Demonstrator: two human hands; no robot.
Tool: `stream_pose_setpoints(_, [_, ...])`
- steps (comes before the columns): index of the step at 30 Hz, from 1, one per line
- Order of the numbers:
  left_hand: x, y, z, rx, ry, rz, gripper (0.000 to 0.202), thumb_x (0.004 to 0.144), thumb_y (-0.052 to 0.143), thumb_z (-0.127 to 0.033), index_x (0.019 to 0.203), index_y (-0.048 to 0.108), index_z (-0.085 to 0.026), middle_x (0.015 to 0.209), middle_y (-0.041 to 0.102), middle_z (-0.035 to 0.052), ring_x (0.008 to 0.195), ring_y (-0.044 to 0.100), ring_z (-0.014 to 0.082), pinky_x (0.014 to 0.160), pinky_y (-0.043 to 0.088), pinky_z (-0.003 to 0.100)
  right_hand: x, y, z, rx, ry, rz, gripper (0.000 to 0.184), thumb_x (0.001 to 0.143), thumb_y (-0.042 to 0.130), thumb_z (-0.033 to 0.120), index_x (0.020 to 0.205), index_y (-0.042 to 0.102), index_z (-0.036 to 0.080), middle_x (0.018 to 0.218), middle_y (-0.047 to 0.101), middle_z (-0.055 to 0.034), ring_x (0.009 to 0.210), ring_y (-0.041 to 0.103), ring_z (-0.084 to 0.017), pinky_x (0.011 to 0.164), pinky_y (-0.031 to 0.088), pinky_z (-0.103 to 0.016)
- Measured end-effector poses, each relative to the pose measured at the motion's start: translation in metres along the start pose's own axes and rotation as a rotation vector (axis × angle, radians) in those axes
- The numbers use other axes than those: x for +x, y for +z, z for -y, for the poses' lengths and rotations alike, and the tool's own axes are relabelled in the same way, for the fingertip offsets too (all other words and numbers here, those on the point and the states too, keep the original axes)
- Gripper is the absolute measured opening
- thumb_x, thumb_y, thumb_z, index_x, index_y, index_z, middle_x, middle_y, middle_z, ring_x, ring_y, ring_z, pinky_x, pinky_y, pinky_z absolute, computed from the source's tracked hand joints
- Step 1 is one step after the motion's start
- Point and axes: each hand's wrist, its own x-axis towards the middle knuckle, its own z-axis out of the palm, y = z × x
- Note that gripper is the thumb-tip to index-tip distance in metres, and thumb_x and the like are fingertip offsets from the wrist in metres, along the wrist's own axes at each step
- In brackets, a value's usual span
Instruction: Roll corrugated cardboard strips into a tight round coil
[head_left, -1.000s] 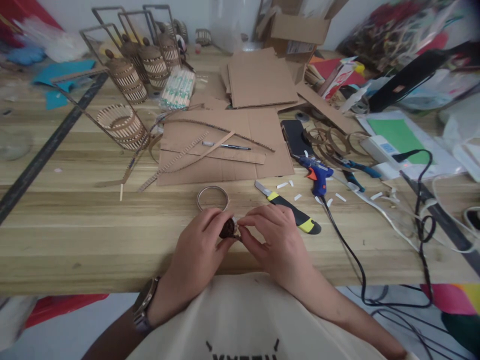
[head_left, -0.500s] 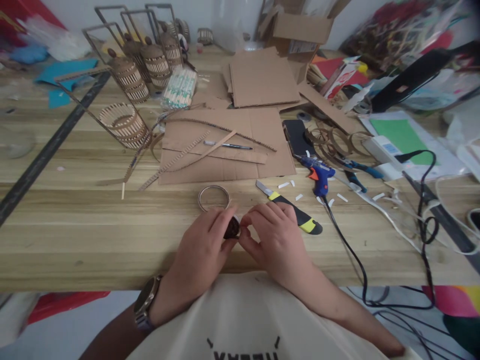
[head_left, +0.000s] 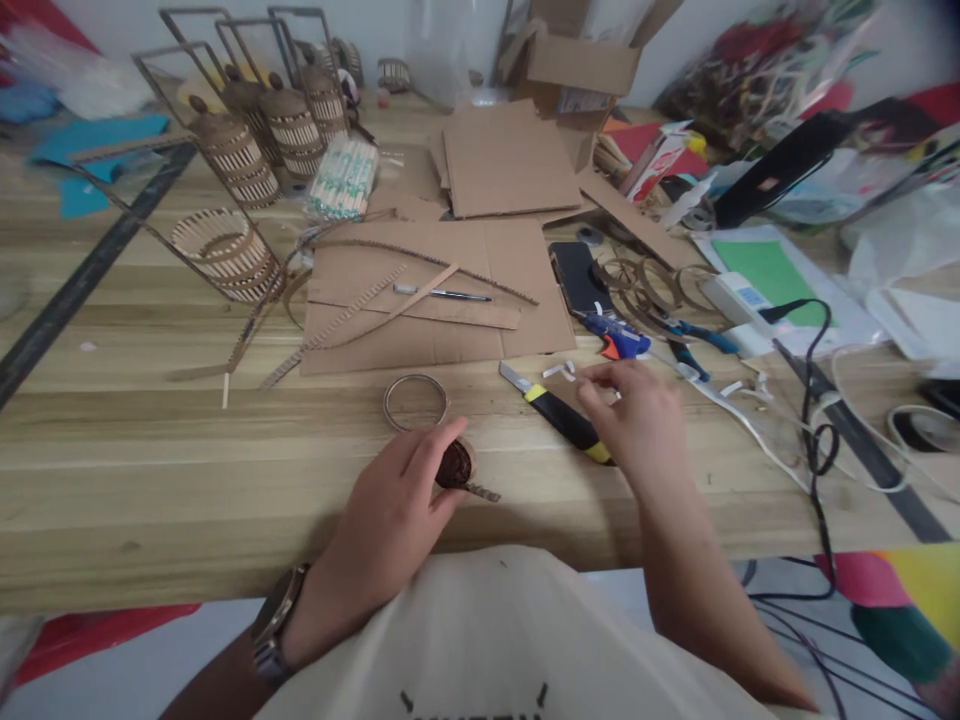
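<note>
My left hand [head_left: 405,490] is closed around a tight coil of dark brown corrugated cardboard strip [head_left: 454,464], and the strip's loose end sticks out to the right. A thin ring [head_left: 415,402] lies flat just beyond those fingers. My right hand [head_left: 637,415] hovers above the table beside the utility knife [head_left: 566,420], thumb and fingers pinched together. Whatever the pinch holds, if anything, is too small to make out. Behind it lies the blue hot glue gun [head_left: 616,337], its handle hidden by the hand. Small white scraps [head_left: 559,370] lie close to the fingertips.
Flat cardboard [head_left: 435,335] carries strips and a pen [head_left: 442,293]. Slatted baskets [head_left: 225,255] with tall handles stand at left. A phone [head_left: 581,275], cardboard rings [head_left: 660,283], blue-handled pliers [head_left: 705,338] and a black cord [head_left: 814,400] occupy the right side.
My right hand has left the coil and moved right, over the knife handle and towards the glue gun. My left hand keeps the coil, whose loose end now shows.
</note>
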Motion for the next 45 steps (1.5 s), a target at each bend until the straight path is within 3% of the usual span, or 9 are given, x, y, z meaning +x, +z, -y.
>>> stream_pose_setpoints(6, [-0.002,0.002,0.005,-0.013,-0.011,-0.010,0.057,0.080,0.066,-0.001,0.132,0.048,-0.020,0.105,0.074,0.0092,0.095,0.074,0.0255,0.082,0.063,0.040,0.017,-0.001,-0.042,0.114,0.190,-0.013,0.014,0.070,0.066,0.033,0.077,0.058,0.024,0.079,0.068,-0.0050,0.071,0.059,-0.022,0.069,0.044,-0.037])
stream_pose_setpoints(15, [-0.002,0.001,0.006,-0.044,-0.068,0.009,0.058,0.081,0.072,-0.005,0.131,0.048,-0.024,0.107,0.074,0.0073,0.099,0.074,0.0256,0.085,0.063,0.040,0.025,0.000,-0.048,0.251,0.193,0.024,0.017,0.081,0.055,0.032,0.090,0.067,0.023,0.090,0.076,-0.0083,0.088,0.068,-0.027,0.081,0.050,-0.041])
stream_pose_setpoints(21, [0.002,0.001,0.006,-0.024,-0.110,-0.104,0.057,0.082,0.076,-0.010,0.131,0.049,-0.023,0.107,0.074,0.0075,0.099,0.074,0.0255,0.086,0.062,0.039,-0.005,-0.001,0.002,0.235,-0.053,-0.002,0.022,0.093,0.055,0.033,0.088,0.074,0.023,0.092,0.077,-0.0092,0.091,0.070,-0.027,0.084,0.052,-0.043])
stream_pose_setpoints(25, [0.008,0.001,0.007,0.040,-0.121,-0.198,0.056,0.084,0.073,-0.010,0.132,0.048,-0.022,0.105,0.071,0.0078,0.094,0.073,0.0249,0.081,0.061,0.037,-0.037,0.007,0.050,0.507,-0.271,0.358,0.023,0.097,0.056,0.028,0.104,0.077,0.021,0.089,0.075,-0.0076,0.081,0.069,-0.021,0.068,0.054,-0.033])
stream_pose_setpoints(29, [0.014,0.004,0.006,0.108,-0.081,-0.269,0.054,0.087,0.070,-0.011,0.135,0.047,-0.021,0.097,0.067,0.0063,0.087,0.069,0.0228,0.077,0.060,0.034,-0.050,0.020,0.079,0.710,-0.257,0.428,0.028,0.096,0.061,0.039,0.109,0.077,0.021,0.083,0.069,-0.0056,0.074,0.065,-0.017,0.059,0.051,-0.028])
stream_pose_setpoints(34, [0.015,0.007,0.005,0.142,-0.023,-0.288,0.052,0.090,0.062,-0.009,0.138,0.045,-0.022,0.093,0.064,0.0059,0.083,0.065,0.0217,0.073,0.059,0.033,-0.046,0.029,0.094,0.809,-0.162,0.362,0.022,0.092,0.066,0.037,0.088,0.080,0.020,0.069,0.063,-0.0018,0.063,0.057,-0.014,0.055,0.045,-0.026])
stream_pose_setpoints(38, [0.010,0.001,0.008,-0.132,-0.071,-0.226,0.054,0.090,0.068,-0.017,0.140,0.048,-0.023,0.102,0.066,0.0076,0.092,0.067,0.0213,0.082,0.060,0.035,-0.042,0.027,0.093,0.847,-0.108,0.325,0.020,0.089,0.066,0.034,0.077,0.076,0.021,0.065,0.061,0.0000,0.059,0.055,-0.013,0.054,0.044,-0.026])
stream_pose_setpoints(41, [0.010,-0.006,0.011,-0.578,-0.314,-0.173,0.053,0.088,0.072,-0.027,0.137,0.053,-0.021,0.114,0.069,0.0095,0.101,0.070,0.0210,0.088,0.061,0.034,-0.043,0.024,0.090,0.878,-0.107,0.335,0.023,0.088,0.068,0.034,0.071,0.073,0.021,0.062,0.059,0.0004,0.059,0.055,-0.014,0.055,0.045,-0.027])
stream_pose_setpoints(45, [0.017,-0.010,0.011,-0.938,-0.555,0.028,0.025,0.087,0.071,-0.031,0.107,0.071,-0.017,0.100,0.078,0.0071,0.093,0.074,0.0207,0.081,0.061,0.031,-0.044,0.020,0.090,0.927,-0.133,0.367,0.018,0.088,0.069,0.032,0.074,0.074,0.021,0.066,0.064,-0.0004,0.061,0.058,-0.014,0.057,0.048,-0.027])
